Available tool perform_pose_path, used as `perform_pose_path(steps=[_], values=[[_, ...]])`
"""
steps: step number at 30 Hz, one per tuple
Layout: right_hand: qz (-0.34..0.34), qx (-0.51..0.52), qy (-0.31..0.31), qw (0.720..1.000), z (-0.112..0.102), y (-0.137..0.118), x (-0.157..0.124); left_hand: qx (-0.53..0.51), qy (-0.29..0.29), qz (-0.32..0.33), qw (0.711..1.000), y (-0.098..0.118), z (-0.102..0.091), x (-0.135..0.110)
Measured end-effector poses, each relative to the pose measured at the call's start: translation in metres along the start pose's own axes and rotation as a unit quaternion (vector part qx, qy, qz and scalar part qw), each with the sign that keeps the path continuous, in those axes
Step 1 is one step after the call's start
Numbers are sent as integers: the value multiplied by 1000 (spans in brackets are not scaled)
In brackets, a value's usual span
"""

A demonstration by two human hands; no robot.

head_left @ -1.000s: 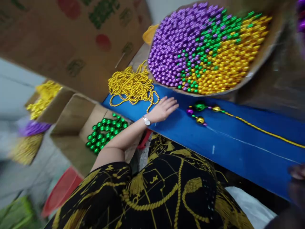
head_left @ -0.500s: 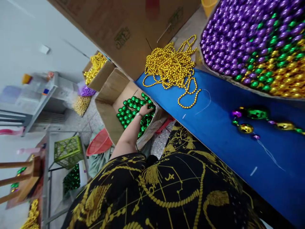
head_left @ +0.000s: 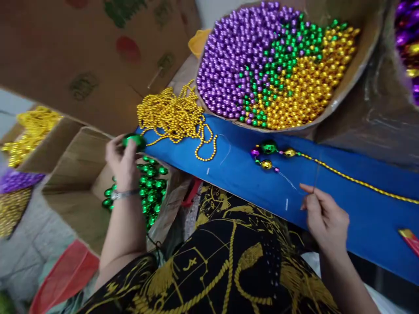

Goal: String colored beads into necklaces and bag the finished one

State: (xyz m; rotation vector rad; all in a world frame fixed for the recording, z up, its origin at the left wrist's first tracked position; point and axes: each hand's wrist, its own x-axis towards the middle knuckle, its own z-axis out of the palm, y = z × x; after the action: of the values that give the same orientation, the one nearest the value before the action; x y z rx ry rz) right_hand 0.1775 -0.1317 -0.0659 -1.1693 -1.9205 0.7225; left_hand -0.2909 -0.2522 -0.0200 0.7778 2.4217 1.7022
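Observation:
My left hand (head_left: 122,163) is closed around a large shiny green bead (head_left: 135,142), held above the cardboard box (head_left: 77,174) of green beads (head_left: 152,187). Over the blue tabletop (head_left: 242,192), the fingers of my right hand (head_left: 322,211) pinch a thin, needle-like length (head_left: 316,172) that points up and away. Just beyond that hand lies a bead strand with a big green bead (head_left: 269,147), gold beads (head_left: 266,165) and small purple ones. A clear thread (head_left: 288,179) runs from its end toward my right fingers. A gold bead chain (head_left: 363,178) continues to the right.
A wide container (head_left: 322,131) of small purple, green and gold beads stands behind the strand. Gold bead chains (head_left: 170,113) are heaped at the table's left end, beside a tall cardboard carton (head_left: 94,56). A red and yellow object (head_left: 409,240) lies at the right.
My left hand has come up out of the box with a green bead. My right hand has come into view over the table. The view has swung to the right.

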Motion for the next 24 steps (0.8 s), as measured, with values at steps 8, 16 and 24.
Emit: perform_pose_path(steps=[8,16,24], values=[[-221,-79,-36,972,15,-20,1,-376,-393,-183,819,72,158,-75],[-203,-130,-57,969,14,-13,-3,-359,-440,-208,796,76,189,-111],[-196,-156,-52,967,20,-9,-2,-362,-427,-195,805,81,190,-120]])
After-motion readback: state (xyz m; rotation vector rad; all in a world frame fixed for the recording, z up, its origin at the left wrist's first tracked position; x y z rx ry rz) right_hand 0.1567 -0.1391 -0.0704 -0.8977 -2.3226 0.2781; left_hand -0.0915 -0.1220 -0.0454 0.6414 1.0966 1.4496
